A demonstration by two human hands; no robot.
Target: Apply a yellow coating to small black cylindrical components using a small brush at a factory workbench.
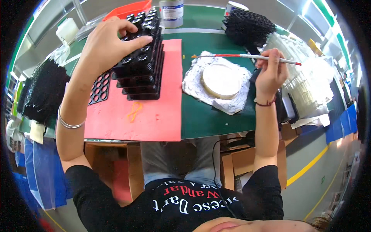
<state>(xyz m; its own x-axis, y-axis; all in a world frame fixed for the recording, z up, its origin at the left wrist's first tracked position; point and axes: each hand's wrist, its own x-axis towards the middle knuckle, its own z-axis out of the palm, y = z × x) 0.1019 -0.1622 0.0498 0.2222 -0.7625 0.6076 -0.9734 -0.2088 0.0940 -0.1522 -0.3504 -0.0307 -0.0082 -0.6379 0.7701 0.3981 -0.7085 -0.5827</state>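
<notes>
A stack of black plastic trays with rounded cups on top stands on a pink sheet. My left hand is over its upper left side, thumb and index finger apart; some fingertips are hidden behind the cups. My right hand grips a thin paintbrush with a red and white handle, its tip pointing left. Below the brush, a round white dish rests on crumpled printed paper. A black sheet with round holes lies left of the stack, and a twisted yellow rubber band in front.
A tin can and an orange-red bin stand at the back of the green table. Piles of black parts lie at the far left and back right. Clear plastic packaging fills the right side.
</notes>
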